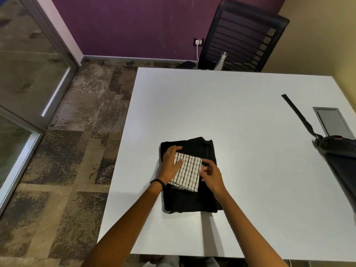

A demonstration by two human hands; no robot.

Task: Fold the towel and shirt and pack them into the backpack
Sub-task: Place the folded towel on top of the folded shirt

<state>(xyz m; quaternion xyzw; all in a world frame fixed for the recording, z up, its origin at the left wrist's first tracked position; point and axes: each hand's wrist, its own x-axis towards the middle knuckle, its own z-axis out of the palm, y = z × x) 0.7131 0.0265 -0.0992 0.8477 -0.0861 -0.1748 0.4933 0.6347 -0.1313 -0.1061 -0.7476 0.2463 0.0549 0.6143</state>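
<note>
A folded black shirt [189, 199] lies on the white table [240, 105] near its front edge. On top of it rests a folded white towel [187, 173] with a black check pattern. My left hand [171, 162] lies flat on the towel's left side, fingers spread. My right hand [211, 175] pinches the towel's right edge with bent fingers. The dark backpack [339, 151] lies at the table's right edge, partly cut off, with a black strap [297, 114] stretched out toward the back.
A black office chair [242, 35] stands behind the table's far edge with a white bottle [220, 61] in front of it. A grey cable hatch [333, 121] is set in the table at the right. Glass panels and patterned carpet lie to the left.
</note>
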